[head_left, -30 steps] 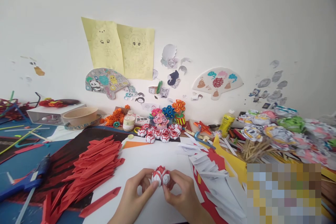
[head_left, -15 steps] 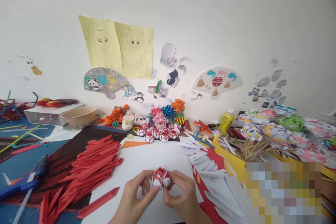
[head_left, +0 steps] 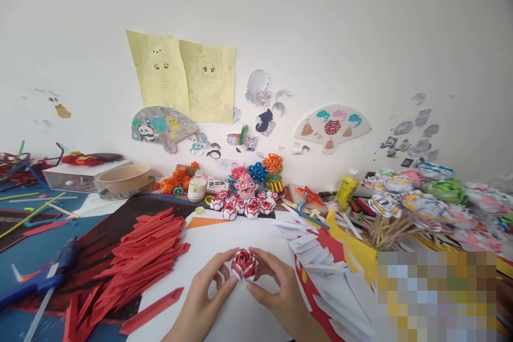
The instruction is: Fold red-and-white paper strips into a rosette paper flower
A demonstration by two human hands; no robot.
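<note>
Between the fingertips of both hands is a red and white paper flower (head_left: 244,265), its layered petals turned toward me. My left hand (head_left: 214,288) grips it from the left side with thumb and forefinger. From the right, my right hand (head_left: 276,288) holds the same flower in a similar pinch. Below them lies a white sheet of paper (head_left: 236,235). Left of my hands is a pile of folded red paper strips (head_left: 148,251), with one red strip (head_left: 152,310) apart on the sheet. Folded white paper strips (head_left: 320,256) lie to the right.
Finished red and white flowers (head_left: 251,207) cluster at the back, near a glue jar (head_left: 196,188) and a yellow bottle (head_left: 347,191). A blue glue gun (head_left: 56,270) lies at left. Large paper flowers (head_left: 428,206) are heaped at right, above a blurred patch.
The flower has been tilted so that its red centre faces me more. Both hands are still on it, their fingers slightly shifted. The view has moved a little.
</note>
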